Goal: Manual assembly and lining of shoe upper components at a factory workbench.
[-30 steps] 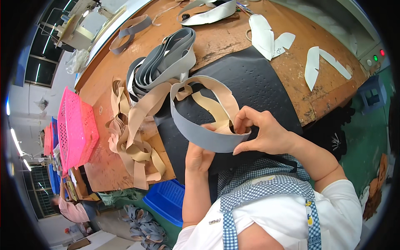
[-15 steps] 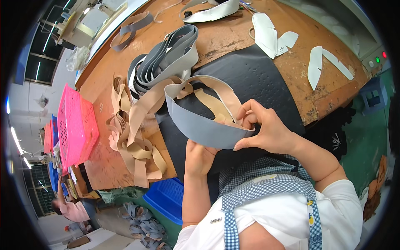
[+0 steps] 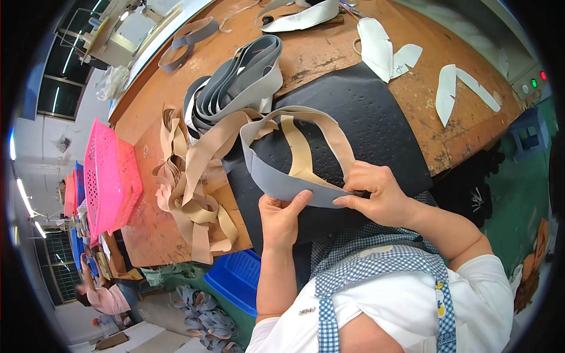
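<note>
A looped grey-blue fabric band (image 3: 281, 181) with a beige inner face is held in both hands above a black perforated mat (image 3: 382, 123). My left hand (image 3: 280, 219) pinches its lower edge, thumb on the outer face. My right hand (image 3: 376, 193) is closed on the band's right end, thumb and fingers pressed together. Inside the loop a yellowish-beige strip (image 3: 299, 154) runs down to the band's lower edge. From the band's left side, a beige strip (image 3: 206, 147) trails to a tangled heap of beige strips (image 3: 176, 176).
A stack of grey looped bands (image 3: 241, 82) lies beyond the mat on the wooden table (image 3: 318, 56). White paper patterns (image 3: 376, 50) are at the far right. A pink basket (image 3: 109, 179) stands left; a blue basket (image 3: 235, 279) sits below the table edge. Another person (image 3: 106, 297) is at lower left.
My left thumb has come over onto the band's outer face. My right fingers have shifted their grip at its end. The loop has opened wider, showing more of the yellowish strip.
</note>
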The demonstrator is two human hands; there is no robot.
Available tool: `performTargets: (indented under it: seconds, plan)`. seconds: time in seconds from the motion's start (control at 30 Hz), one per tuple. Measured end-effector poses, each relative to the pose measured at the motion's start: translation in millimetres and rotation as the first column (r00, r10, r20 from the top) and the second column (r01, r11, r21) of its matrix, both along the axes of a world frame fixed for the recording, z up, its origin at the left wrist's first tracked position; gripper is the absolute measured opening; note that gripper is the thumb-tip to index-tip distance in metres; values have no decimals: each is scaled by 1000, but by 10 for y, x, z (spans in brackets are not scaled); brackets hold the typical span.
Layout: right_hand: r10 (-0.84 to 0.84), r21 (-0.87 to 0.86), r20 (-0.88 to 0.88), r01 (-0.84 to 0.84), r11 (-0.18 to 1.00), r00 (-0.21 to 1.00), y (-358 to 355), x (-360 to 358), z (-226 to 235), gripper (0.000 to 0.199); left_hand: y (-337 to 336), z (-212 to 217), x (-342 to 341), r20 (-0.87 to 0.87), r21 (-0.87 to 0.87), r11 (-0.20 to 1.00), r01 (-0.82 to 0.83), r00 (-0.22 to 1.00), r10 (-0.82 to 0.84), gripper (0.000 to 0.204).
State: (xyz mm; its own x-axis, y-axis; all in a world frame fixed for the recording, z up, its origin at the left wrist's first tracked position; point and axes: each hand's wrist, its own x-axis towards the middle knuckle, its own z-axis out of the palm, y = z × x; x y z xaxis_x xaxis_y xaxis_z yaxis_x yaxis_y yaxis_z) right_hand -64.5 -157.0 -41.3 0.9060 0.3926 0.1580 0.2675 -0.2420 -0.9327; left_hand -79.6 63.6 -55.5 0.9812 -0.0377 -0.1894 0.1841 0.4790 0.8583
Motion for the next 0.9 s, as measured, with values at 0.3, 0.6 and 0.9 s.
performTargets:
  seconds: [0.3, 0.6, 0.9]
  plan:
    - [-31, -220, 260, 91, 971, 965, 8, 50, 155, 17, -228, 50, -121, 39, 261, 965, -38, 999, 29, 21]
    - [-8, -131, -170, -14, 991, 985, 2, 28, 229, 18, -123, -19, -109, -94, 72, 997, -39, 995, 46, 23]
    - [2, -115, -179, -23, 993, 984, 9, -25, 223, 20, -108, -20, -78, -150, 68, 995, -70, 985, 80, 23]
